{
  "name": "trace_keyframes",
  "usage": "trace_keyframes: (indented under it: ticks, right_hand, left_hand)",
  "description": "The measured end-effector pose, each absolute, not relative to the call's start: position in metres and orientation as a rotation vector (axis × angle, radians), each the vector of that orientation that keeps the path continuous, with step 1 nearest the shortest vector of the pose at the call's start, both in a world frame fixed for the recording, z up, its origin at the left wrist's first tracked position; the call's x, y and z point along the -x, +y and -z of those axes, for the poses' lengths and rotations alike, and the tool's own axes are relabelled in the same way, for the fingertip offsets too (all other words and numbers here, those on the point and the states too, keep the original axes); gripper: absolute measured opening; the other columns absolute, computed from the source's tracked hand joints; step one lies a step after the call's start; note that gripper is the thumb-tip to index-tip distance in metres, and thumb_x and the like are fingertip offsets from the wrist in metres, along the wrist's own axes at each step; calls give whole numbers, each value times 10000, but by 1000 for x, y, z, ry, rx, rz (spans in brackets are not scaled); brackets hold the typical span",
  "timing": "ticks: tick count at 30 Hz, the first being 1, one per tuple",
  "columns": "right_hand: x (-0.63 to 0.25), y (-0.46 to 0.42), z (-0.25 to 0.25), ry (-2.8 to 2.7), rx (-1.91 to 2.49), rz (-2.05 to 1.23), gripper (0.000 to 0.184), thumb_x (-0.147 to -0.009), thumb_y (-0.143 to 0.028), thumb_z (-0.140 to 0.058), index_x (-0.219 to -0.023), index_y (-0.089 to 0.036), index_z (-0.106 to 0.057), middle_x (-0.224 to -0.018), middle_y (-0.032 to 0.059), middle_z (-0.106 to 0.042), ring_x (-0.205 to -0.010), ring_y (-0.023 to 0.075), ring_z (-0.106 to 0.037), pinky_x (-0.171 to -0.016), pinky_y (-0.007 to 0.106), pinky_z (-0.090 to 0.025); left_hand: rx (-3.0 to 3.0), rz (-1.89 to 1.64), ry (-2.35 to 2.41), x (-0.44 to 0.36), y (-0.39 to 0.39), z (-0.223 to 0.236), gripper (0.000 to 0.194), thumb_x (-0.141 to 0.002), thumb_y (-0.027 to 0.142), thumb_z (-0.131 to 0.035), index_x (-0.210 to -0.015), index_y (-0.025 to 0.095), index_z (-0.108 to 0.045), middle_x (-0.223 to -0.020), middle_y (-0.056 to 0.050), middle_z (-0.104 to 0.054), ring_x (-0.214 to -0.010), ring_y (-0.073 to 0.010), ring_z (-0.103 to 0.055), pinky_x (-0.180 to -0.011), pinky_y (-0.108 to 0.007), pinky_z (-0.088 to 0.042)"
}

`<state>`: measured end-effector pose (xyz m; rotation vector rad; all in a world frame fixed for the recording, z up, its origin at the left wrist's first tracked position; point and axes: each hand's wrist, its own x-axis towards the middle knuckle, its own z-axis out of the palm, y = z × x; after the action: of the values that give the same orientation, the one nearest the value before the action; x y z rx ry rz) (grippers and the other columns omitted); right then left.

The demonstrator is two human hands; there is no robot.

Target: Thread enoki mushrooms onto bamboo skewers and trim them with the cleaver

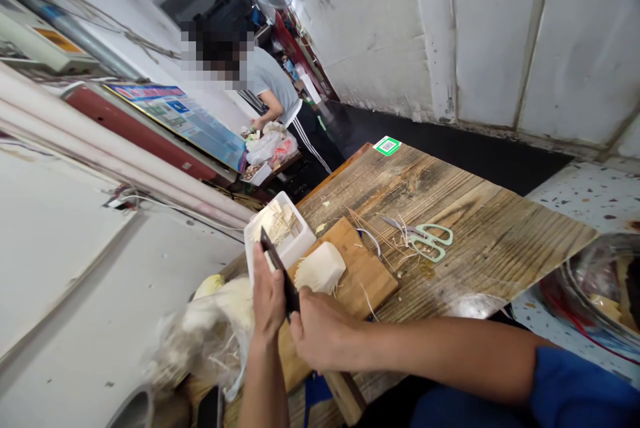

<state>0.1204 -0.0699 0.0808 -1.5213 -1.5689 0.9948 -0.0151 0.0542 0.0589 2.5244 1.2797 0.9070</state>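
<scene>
Both hands are up close together on the dark-bladed knife (290, 291): the right hand (323, 331) is wrapped round its near end, the left hand (270, 291) sits along the blade. Can't tell how hard the left is squeezing, its fingertips are partly hidden. I'd guess the knife is stiff with a bit of heft, so the handle end is the place to hold, fingers well off the edge.

Just past the right knuckles is a pale block (325, 265), smooth on top, with a ragged, shredded near end. Looks firm but damp, probably a bit slippery, so I'd grip it by the sides. It's on a smooth wooden cutting board (370, 271) that runs under the hands.

Beyond the left fingertips there's a white plastic tub (304, 231) with thin, pale slices (277, 221). Left of that hand, a crinkly clear bag (215, 321). Farther out, ahead and right of the right hand, green-handled scissors (434, 241) lie beside thin brown sticks (373, 228) on the rough, grainy tabletop (485, 208).
</scene>
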Motion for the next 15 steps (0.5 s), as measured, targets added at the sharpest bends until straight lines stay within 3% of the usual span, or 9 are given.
trace_keyframes:
  ticks: [3,8,11,15]
  right_hand:
    - [-102,-73,-83,-1542,1377,-1048,270,-835,-258,-408,-969,-79,-558,-828,186,-676,-788,286,-681,-651,352,-528]
    - [-92,-92,-43,-1319,1096,-1492,146,-852,-263,-397,-951,-165,-440,-507,-53,-485,-390,137,-555,-357,213,-449]
    - [-118,-116,-12,-1175,1018,-1628,113,-836,-289,-426,-897,-199,-394,-497,-100,-438,-325,74,-454,-297,161,-400]
    - [-175,-156,12,-937,1032,-1647,212,-804,-387,-466,-890,-224,-361,-495,-129,-434,-294,55,-407,-271,150,-381]
  left_hand:
    - [-2652,-790,1399,42,47,-78,731,-912,566,-249,-1491,143,-105,-1568,-113,-124,-1436,-248,-103,-1172,-430,-81]
    - [-2774,-670,1519,56,10,-68,706,-919,478,-339,-1492,155,-83,-1567,-122,-125,-1438,-250,-92,-1171,-466,-101]
    - [-2824,-759,1512,23,-21,-47,776,-894,486,-406,-1490,124,-65,-1560,-167,-115,-1435,-285,-86,-1159,-512,-107]
    - [-2792,-800,1435,-52,-51,-20,832,-864,524,-455,-1477,81,-108,-1539,-204,-172,-1433,-294,-95,-1154,-523,-135]
